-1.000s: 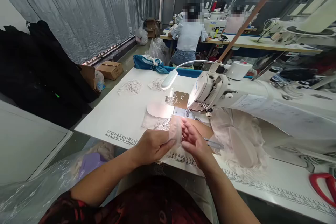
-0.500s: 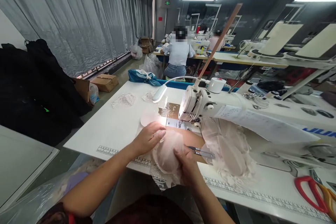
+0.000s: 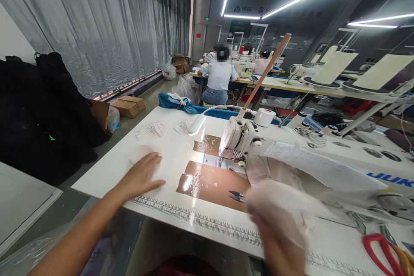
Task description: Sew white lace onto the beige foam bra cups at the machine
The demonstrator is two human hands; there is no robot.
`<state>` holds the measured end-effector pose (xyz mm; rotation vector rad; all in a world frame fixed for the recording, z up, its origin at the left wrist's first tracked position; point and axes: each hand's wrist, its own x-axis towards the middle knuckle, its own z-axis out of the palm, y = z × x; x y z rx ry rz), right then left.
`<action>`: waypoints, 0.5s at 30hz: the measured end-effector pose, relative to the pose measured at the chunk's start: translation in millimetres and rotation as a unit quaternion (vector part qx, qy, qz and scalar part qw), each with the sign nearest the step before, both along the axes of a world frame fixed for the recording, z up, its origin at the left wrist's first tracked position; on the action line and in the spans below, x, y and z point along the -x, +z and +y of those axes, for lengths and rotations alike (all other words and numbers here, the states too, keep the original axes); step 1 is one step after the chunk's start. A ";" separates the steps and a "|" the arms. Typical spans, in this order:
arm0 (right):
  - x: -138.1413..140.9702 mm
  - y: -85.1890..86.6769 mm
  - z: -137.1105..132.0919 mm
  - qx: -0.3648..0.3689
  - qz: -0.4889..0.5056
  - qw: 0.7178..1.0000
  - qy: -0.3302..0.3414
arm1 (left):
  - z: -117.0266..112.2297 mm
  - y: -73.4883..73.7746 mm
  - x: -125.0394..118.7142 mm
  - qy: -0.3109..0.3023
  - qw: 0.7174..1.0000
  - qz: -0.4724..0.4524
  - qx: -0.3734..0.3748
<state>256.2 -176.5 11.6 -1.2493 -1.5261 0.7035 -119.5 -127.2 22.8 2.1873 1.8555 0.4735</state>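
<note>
My left hand (image 3: 141,176) lies flat on the white table (image 3: 106,164), fingers stretched out over a pale round fabric pad (image 3: 139,153). My right hand (image 3: 280,253) is smeared by motion at the table's front edge and carries a pale lace fabric piece (image 3: 276,211) toward the right. The sewing machine (image 3: 291,151) stands behind, its head over brown tape patches (image 3: 207,181). Small thread snips (image 3: 236,196) lie on the brown patch, just left of the moving fabric.
Two lace scraps (image 3: 152,129) lie at the table's far left. A gooseneck lamp (image 3: 196,126) shines on the needle area. Red-handled scissors (image 3: 384,248) lie at the right. More pale fabric (image 3: 274,172) is heaped under the machine arm. People sit at machines behind.
Both hands let go of working the fabric together: my left hand moved left onto the round pad, and my right hand swept the lace piece to the right. The camera tilted up.
</note>
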 end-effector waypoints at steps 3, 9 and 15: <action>70.5 3.4 9.4 0.018 -0.039 0.972 0.232 | -20.4 19.2 -37.4 -0.168 0.975 -0.131 0.056; 82.3 23.3 8.6 -0.101 -0.031 0.976 0.190 | -28.2 22.4 -60.3 -0.152 0.949 -0.255 0.109; 68.5 24.6 23.4 -0.023 0.014 0.996 0.084 | -30.6 9.7 -62.7 -0.165 0.855 -0.450 0.198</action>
